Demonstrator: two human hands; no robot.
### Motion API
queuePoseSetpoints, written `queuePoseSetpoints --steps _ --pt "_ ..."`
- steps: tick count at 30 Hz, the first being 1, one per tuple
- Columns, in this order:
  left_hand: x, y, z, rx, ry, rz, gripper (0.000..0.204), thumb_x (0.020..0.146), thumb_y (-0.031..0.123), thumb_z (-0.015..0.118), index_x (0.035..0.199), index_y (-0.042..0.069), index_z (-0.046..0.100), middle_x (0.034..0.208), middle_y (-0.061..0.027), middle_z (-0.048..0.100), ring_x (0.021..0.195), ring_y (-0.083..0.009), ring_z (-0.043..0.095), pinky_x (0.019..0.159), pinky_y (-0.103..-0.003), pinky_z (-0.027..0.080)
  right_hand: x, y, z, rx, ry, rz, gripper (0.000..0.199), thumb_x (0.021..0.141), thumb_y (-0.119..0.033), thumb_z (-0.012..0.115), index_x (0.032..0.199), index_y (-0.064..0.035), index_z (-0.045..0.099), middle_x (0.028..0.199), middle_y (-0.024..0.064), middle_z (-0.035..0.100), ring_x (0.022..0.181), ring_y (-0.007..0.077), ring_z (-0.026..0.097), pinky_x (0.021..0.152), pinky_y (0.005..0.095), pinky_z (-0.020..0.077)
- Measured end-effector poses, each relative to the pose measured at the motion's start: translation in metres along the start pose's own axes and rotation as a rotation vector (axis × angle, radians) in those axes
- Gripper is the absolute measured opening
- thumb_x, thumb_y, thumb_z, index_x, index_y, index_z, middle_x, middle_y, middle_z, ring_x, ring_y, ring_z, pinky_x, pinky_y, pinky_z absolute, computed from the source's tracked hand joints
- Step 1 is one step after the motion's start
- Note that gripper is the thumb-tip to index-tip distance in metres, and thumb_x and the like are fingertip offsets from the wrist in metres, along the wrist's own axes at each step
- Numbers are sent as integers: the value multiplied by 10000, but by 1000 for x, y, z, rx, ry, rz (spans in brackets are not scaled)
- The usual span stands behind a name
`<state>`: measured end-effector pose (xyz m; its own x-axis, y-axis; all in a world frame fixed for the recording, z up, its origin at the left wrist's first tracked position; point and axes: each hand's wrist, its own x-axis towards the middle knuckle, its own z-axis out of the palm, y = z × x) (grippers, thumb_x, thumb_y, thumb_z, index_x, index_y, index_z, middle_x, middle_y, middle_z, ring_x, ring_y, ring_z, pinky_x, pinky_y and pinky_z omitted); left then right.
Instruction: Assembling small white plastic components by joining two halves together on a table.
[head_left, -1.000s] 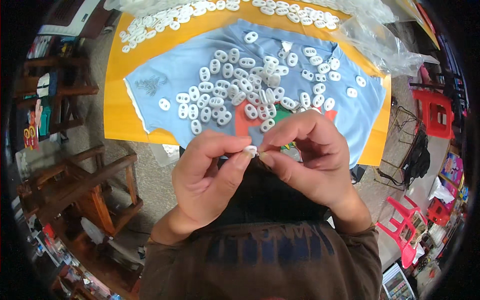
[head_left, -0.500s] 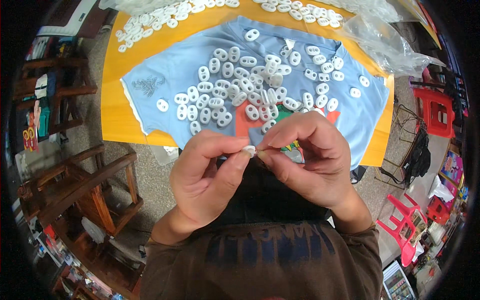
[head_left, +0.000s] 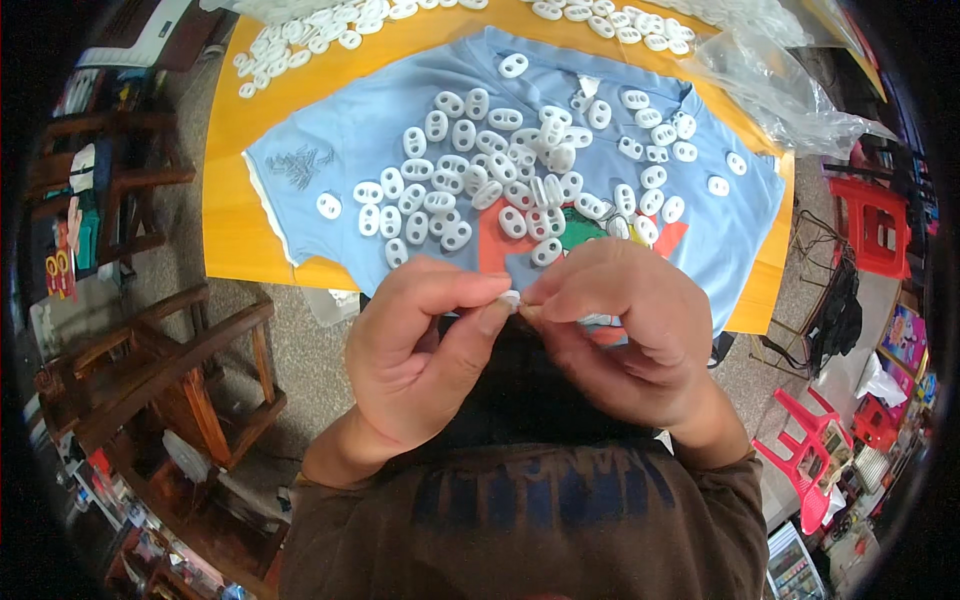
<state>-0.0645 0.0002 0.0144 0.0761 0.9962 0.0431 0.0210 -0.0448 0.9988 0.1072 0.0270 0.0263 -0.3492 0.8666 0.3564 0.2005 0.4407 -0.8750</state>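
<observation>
Between the thumb and forefinger of my left hand (head_left: 415,360) is a small white oval plastic piece (head_left: 512,299), mostly covered by the fingertips. My right hand (head_left: 630,335) is closed in a pinch right beside it; what its fingertips hold is too small to make out. Beyond both hands a light blue T-shirt (head_left: 350,140) lies spread over the yellow table. Many white oval two-hole pieces (head_left: 455,236) are scattered and heaped on it. On its left sleeve lies a little pile of thin dark metal bits (head_left: 300,166).
More white pieces (head_left: 300,40) cover the back of the yellow table (head_left: 228,200). Clear plastic bags (head_left: 770,100) lie at its back right. Brown wooden chairs (head_left: 190,380) stand at the left, red (head_left: 870,225) and pink (head_left: 795,450) plastic stools at the right.
My right hand has turned, its fingers curling further over at the white piece. My left hand keeps its pinch. The whole view has shifted slightly.
</observation>
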Motion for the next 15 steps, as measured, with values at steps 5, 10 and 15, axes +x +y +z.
queuePoseSetpoints --steps 5,10,15 --pt "-3 -1 1 -6 -30 -20 178 765 -48 622 930 7 588 798 -59 549 672 -112 496 591 -202 382 -1 -2 -4 47 -49 46 200 676 118 609 805 -28 564 772 93 597 713 223 592 643 296 460" --pt "-4 -2 2 -65 -45 -15 166 786 -59 593 944 -8 585 804 -67 553 652 -106 523 578 -196 405 -5 0 -5 152 -53 110 179 687 110 610 798 -22 563 804 109 600 733 210 588 678 293 457" --pt "-3 -2 2 -87 -72 -11 173 802 -65 567 969 -23 583 831 -89 577 670 -112 583 589 -191 454 -10 1 -5 338 -25 196 173 706 101 611 816 -18 552 834 120 598 797 199 581 715 287 444"
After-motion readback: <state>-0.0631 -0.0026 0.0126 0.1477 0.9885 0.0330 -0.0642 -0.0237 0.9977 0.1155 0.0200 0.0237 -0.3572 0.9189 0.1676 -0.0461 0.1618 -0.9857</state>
